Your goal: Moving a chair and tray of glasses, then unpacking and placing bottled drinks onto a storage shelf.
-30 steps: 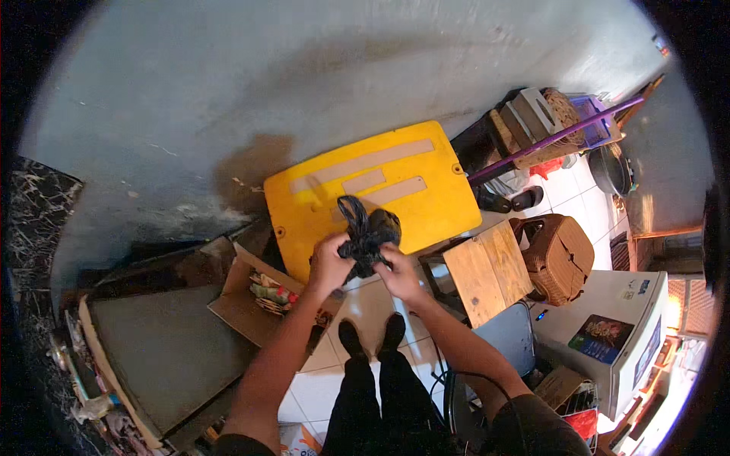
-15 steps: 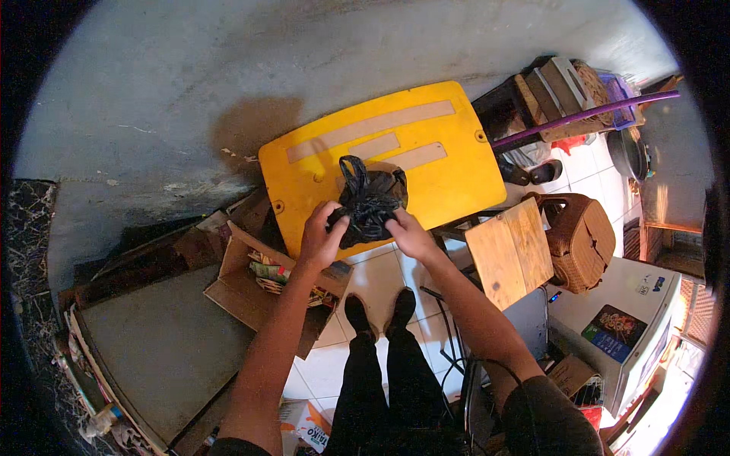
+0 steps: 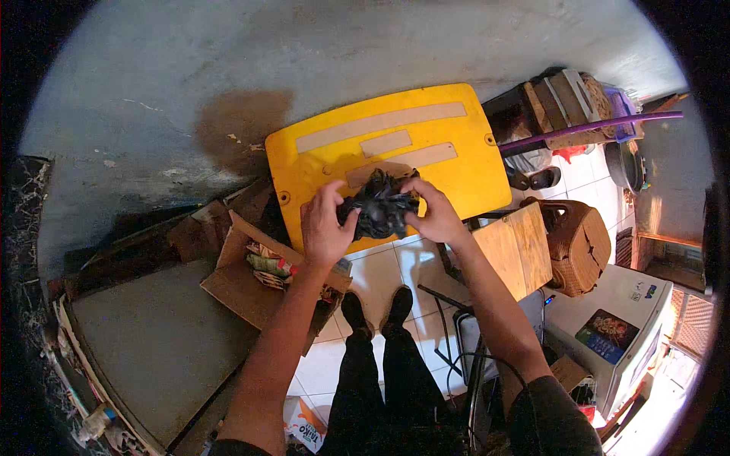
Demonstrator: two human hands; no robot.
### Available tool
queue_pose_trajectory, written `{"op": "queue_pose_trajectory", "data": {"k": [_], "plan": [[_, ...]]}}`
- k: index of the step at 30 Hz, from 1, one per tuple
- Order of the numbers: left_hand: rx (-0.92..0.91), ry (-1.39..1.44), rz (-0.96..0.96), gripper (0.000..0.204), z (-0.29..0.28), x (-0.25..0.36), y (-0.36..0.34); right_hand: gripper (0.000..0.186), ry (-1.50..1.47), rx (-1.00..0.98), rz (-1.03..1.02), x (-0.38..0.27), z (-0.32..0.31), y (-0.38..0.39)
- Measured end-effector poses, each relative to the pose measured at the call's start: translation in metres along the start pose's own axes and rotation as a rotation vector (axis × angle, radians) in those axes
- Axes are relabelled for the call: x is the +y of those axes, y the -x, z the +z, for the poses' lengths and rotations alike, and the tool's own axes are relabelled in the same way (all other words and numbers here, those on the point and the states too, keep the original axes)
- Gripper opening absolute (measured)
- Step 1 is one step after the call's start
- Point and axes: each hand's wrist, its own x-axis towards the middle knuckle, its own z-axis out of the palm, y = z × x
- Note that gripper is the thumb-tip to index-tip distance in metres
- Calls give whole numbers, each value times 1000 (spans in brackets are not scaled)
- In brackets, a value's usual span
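Observation:
A crumpled black plastic bag [image 3: 380,207] is held between my two hands, above the near edge of a yellow tabletop [image 3: 464,178] with pale strips stuck on it. My left hand [image 3: 328,226] has its thumb against the bag's left side, its fingers curved and raised. On the other side my right hand [image 3: 435,213] grips the bag between thumb and fingers. Whatever the bag may contain is hidden by its folds.
An open cardboard box [image 3: 242,285] with small packets stands left of my legs. To the right are a wooden stool seat [image 3: 517,251], a brown wicker basket [image 3: 578,247] and a white cabinet [image 3: 608,304]. Beyond the table rises a stained grey wall [image 3: 228,68].
The bag's loops, upright before, are now gathered into a more compact bundle. Both hands have risen slightly along its sides, and the left fingers have lifted.

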Motion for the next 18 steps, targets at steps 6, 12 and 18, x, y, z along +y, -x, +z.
{"op": "queue_pose_trajectory", "data": {"k": [6, 12, 18], "plan": [[92, 248, -62, 22, 5, 16, 25, 36, -96, -192, 124, -26, -10, -10], [-1, 164, 80, 26, 43, 12, 30, 21, 24, -138, 9, -21, 1, -11], [54, 181, 9, 12, 28, 16, 22, 29, 46, 36, -257, -43, -12, -8]]}}
